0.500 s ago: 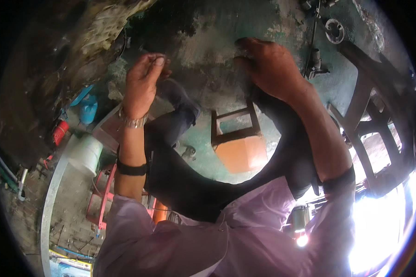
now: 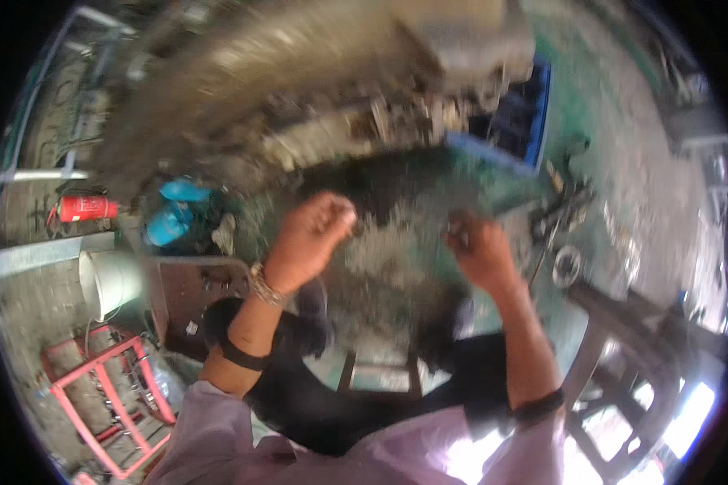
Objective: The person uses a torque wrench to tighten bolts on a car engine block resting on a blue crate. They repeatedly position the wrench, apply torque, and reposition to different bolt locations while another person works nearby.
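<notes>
Both arms reach forward above the dark, stained floor point(image 2: 388, 242), apart from each other. My left hand point(image 2: 311, 242), with a metal watch band at its wrist, is closed, thumb and fingers together. Whatever it may pinch is too small to see. My right hand point(image 2: 485, 255) has its fingers curled, with dark tips; blur hides whether anything is in them. Beyond the hands lies a large, dirty brown mass of machinery point(image 2: 323, 89), smeared by motion. Past my right hand, several metal tools point(image 2: 562, 214) and a metal ring point(image 2: 567, 265) lie on the floor.
A brown tray point(image 2: 182, 299) with small parts lies on the left, near a white bucket point(image 2: 109, 283), a blue container point(image 2: 168, 225), a red cylinder point(image 2: 87, 208) and a red metal frame point(image 2: 109, 396). A blue crate point(image 2: 534, 121) sits far right; a dark plastic chair point(image 2: 615, 364) lies right.
The view has swung up and left, so the machinery, blue crate and brown tray show more. Both hands appear lower in the picture and remain curled.
</notes>
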The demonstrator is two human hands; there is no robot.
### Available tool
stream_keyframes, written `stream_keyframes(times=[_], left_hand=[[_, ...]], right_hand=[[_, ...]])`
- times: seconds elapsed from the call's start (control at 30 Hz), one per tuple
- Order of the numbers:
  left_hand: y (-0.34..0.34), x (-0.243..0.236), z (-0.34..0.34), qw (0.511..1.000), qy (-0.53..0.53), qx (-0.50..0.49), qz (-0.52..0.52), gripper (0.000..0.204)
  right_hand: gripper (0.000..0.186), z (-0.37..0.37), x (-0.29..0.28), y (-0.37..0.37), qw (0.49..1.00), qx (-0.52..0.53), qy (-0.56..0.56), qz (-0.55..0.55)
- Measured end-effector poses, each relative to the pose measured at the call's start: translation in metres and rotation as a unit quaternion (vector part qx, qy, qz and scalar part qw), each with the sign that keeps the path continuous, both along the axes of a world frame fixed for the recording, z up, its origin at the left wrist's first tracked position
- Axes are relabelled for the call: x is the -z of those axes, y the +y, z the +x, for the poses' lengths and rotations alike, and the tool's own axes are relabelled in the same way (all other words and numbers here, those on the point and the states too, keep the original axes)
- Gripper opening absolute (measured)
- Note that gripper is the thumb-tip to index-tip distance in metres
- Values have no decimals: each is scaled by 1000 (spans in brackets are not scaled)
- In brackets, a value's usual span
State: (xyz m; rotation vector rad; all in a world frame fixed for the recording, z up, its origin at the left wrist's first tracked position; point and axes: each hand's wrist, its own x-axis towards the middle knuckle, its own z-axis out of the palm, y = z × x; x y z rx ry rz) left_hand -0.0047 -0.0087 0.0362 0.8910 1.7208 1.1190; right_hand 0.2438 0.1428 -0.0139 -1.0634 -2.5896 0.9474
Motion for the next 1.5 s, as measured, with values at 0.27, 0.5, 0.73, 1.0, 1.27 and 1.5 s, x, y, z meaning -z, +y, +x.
stream_keyframes(times=[0.27,0.5,0.73,1.0,1.27,1.5], left_hand=[[-8,12,-3,994,-65,-25,90,17],[-36,-28,-21,971,-111,-108,181,18],[-79,-140,-55,931,-11,-135,339,14],[-138,-157,-104,865,174,-275,382,16],[-145,-66,-85,852,14,-369,371,19],[-150,-33,-79,842,-30,-430,324,22]], right_hand=[[32,25,-10,-5,997,71,-1,-16],[28,42,-20,-1,994,105,31,1],[29,52,-77,-23,976,100,188,-34],[22,79,-129,-39,979,97,155,92],[25,78,-41,-46,983,118,122,72],[25,68,-31,-49,992,71,66,77]])
